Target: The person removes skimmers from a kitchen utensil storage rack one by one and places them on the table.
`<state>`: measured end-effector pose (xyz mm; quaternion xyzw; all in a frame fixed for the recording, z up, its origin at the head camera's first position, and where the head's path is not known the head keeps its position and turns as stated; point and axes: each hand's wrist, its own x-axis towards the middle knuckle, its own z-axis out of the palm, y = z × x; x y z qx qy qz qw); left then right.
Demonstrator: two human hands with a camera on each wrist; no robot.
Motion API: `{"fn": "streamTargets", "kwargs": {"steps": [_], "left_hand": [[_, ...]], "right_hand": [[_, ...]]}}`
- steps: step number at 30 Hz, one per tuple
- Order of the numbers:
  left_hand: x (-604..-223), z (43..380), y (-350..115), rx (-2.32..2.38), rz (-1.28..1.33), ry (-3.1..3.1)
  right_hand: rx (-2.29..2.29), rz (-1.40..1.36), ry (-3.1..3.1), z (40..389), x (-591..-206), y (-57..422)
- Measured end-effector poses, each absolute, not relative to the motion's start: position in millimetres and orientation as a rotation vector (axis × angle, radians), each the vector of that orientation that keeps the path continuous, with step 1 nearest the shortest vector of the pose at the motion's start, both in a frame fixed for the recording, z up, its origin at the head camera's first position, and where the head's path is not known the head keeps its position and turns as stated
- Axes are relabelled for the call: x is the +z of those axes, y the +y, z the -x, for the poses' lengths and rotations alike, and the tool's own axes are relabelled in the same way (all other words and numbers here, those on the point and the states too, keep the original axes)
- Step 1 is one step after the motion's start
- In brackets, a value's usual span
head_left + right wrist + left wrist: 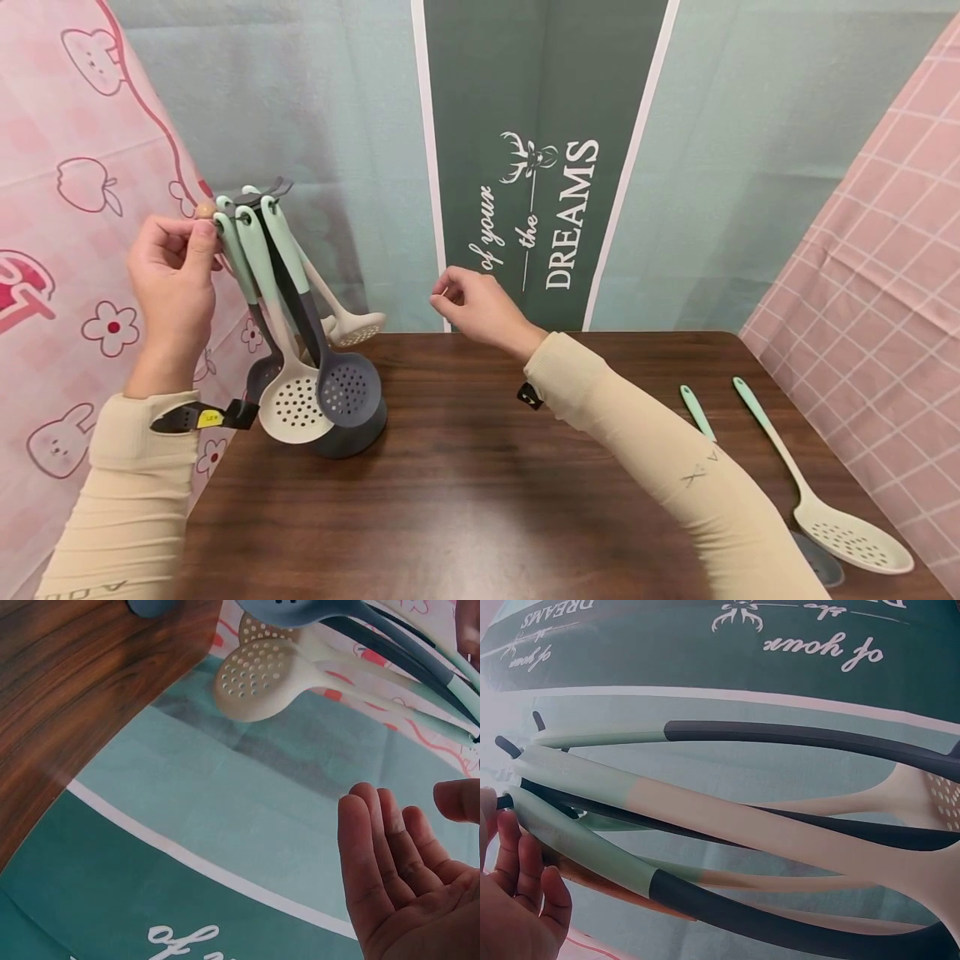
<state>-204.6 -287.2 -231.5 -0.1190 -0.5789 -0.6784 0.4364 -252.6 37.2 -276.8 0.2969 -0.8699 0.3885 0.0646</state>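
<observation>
At the left stands a utensil rack with dark hooks (pixel 281 190) and a round dark base (pixel 352 442). Mint-handled kitchen tools hang from it, among them a cream skimmer (pixel 294 410) and a dark grey skimmer (pixel 349 390). Thumb and forefinger of my left hand (pixel 174 271) pinch a hook tip (pixel 505 801) beside a mint handle (pixel 585 844). A wooden knob (pixel 204 210) shows just above those fingers. My right hand (pixel 487 307) hovers over the back of the table, fingers loosely bent, holding nothing.
On the brown wooden table (pixel 480 492) at right lie a cream slotted spoon (pixel 855 533) and another mint handle (pixel 697 412), partly behind my right sleeve. A dark grey utensil head (pixel 817 560) shows under the spoon. Cloth curtains (pixel 360 100) enclose the table's back and sides.
</observation>
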Motion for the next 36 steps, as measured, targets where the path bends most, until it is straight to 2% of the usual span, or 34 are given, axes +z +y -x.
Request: {"fn": "streamTargets", "kwargs": {"steps": [18, 36], "left_hand": [[-232, 207, -288, -1.66, 0.294, -1.47], [-232, 209, -287, -1.677, 0.272, -1.441]], "right_hand": [[1.372, -1.01, -2.624, 243, -292, -23], [1.223, -1.046, -2.671, 237, -281, -73]]}}
